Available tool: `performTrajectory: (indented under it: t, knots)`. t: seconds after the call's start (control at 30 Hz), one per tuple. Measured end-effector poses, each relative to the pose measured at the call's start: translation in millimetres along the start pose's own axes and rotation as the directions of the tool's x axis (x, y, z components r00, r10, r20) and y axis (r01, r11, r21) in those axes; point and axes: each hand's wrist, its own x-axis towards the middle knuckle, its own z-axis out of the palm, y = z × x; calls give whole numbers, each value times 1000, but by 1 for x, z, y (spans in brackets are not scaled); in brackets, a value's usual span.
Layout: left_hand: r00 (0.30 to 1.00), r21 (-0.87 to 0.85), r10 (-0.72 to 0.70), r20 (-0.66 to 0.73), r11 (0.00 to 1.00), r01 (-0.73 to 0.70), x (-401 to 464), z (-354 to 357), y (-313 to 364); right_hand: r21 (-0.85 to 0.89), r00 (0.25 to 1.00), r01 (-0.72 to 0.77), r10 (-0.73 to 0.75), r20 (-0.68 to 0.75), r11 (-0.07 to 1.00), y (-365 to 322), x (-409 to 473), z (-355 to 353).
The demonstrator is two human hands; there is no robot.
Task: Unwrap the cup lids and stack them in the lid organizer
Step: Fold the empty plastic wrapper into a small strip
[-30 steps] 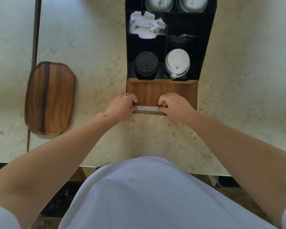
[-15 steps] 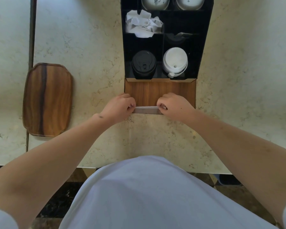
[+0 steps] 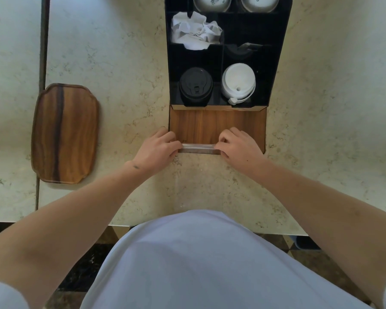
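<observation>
Lids [image 3: 197, 147], apparently sleeved in clear wrap, are held edge-on at the organizer's [image 3: 276, 63] wooden front, pinched at each end by left hand [image 3: 157, 150] and right hand [image 3: 239, 148]. Light, slippery film is judged best gripped at the ends.

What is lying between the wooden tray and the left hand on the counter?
Nothing: in the head view, only bare marble counter lies between the wooden tray and the left hand.
</observation>
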Motion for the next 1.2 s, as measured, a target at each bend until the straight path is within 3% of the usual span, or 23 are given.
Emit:
performTrajectory:
  t: [0.2, 0.5, 0.63, 0.73, 0.93, 1.2]
  knots:
    - [995, 61, 15, -95, 998, -10, -7, 7, 2, -30, 999, -18, 16, -41, 999, 1, -17, 2]
    - [995, 67, -11, -102, 998, 18, -11, 7, 5, -16, 988, -98, 95, -125, 995, 5, -29, 15]
    - [993, 25, -82, -82, 996, 84, -13, 5, 12, 32, 978, -144, 147, -151, 989, -2, -29, 10]
    - [975, -50, -210, -67, 977, 207, -9, 2, 17, 79, 963, -199, 210, -166, 977, -11, -21, 5]
    - [945, -78, -316, 87, 943, 323, 13, -1, 21, 95, 965, -258, 260, -12, 961, -12, 0, -3]
    - [963, -48, -175, 203, 981, 189, 22, -1, 21, 96, 982, -183, 178, 65, 978, -9, 5, -3]
